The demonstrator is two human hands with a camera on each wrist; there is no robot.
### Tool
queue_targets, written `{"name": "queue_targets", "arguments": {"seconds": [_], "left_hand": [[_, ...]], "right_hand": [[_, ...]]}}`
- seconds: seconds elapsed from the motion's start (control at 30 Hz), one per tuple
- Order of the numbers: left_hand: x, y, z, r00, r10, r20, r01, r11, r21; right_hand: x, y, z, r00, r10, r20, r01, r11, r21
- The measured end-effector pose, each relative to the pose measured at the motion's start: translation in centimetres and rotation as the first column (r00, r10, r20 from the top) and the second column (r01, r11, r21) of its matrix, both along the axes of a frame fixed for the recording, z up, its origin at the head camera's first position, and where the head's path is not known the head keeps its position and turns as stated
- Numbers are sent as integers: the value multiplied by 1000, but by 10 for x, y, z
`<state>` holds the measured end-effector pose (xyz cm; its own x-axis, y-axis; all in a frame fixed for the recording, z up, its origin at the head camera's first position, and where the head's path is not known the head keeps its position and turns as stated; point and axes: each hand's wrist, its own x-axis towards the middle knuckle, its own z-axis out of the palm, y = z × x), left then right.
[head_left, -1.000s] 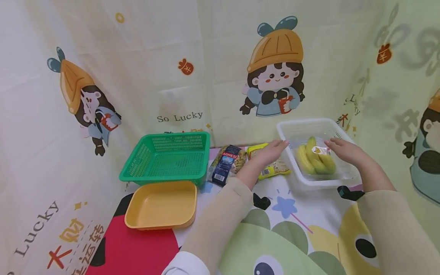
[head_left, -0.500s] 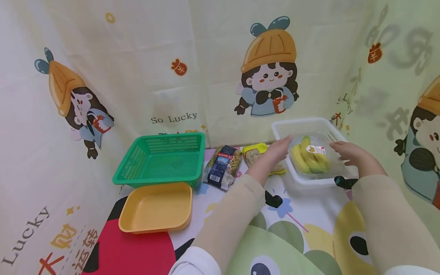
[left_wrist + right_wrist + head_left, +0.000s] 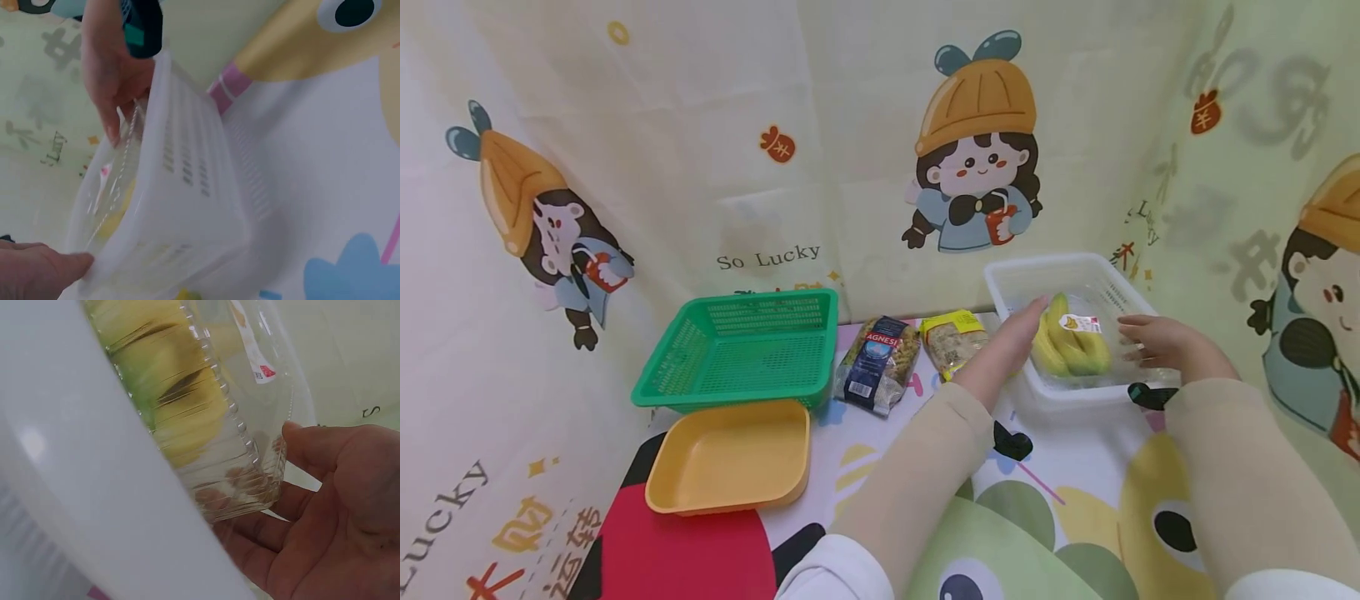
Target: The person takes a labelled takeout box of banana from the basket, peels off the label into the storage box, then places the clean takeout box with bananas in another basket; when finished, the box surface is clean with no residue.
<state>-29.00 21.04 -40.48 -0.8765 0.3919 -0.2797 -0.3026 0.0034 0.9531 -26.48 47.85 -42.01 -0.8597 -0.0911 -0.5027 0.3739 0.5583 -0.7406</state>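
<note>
A white plastic basket (image 3: 1086, 399) stands at the right of the table and holds a clear plastic box (image 3: 206, 456) of yellow-green bananas (image 3: 1078, 354) with a label on its lid. My right hand (image 3: 1176, 346) is at the box's right end. In the right wrist view its thumb lies on the box edge and its fingers, seen through the plastic, curl beneath. My left hand (image 3: 1011, 346) reaches over the basket's left rim beside the bananas, fingers fairly straight. In the left wrist view its thumb is at the rim; the other fingers are largely hidden.
Left of the basket lie a yellow-topped packet (image 3: 955, 337), partly behind my left arm, and an Agnesi pasta bag (image 3: 877, 364). Farther left stand a green basket (image 3: 760, 354) and, before it, an orange tray (image 3: 730, 458). A printed curtain (image 3: 850, 200) hangs behind the table.
My left hand has moved right and in over the basket's rim. The right hand's fingers have curled from flat to around the box's end. The view has shifted slightly right.
</note>
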Motion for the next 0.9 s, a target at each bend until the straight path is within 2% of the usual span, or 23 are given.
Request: {"name": "queue_targets", "arguments": {"seconds": [0.1, 0.2, 0.27, 0.33, 0.4, 0.47, 0.63, 0.7, 0.9], "left_hand": [[5, 7, 1, 999, 15, -29, -16, 999, -43], [10, 14, 0, 997, 74, 1, -74, 996, -57], [12, 18, -2, 990, 131, 43, -131, 991, 3], [14, 22, -4, 980, 165, 108, -176, 979, 100], [16, 25, -7, 966, 189, 174, -221, 958, 182], [19, 28, -10, 949, 213, 232, -266, 936, 231], [21, 31, -14, 913, 289, 289, -353, 914, 202], [20, 32, -14, 906, 303, 297, -367, 911, 191], [18, 34, -16, 903, 310, 299, -367, 916, 159]], "right_hand": [[-2, -2, -1, 1000, -13, -21, 13, 1000, 0], [-4, -5, 0, 999, -26, -28, 26, 1000, 9], [-5, -6, 2, 999, -27, -22, 28, 999, 16], [-7, -7, 3, 1000, -28, -4, 28, 999, 22], [-8, -9, 5, 999, -35, 27, 35, 999, -8], [-9, -10, 6, 997, -41, 62, 45, 997, -60], [-9, -9, 5, 990, -67, 125, 90, 978, -190], [-9, -9, 5, 989, -70, 128, 96, 972, -212], [-10, -8, 3, 988, -100, 118, 127, 960, -249]]}}
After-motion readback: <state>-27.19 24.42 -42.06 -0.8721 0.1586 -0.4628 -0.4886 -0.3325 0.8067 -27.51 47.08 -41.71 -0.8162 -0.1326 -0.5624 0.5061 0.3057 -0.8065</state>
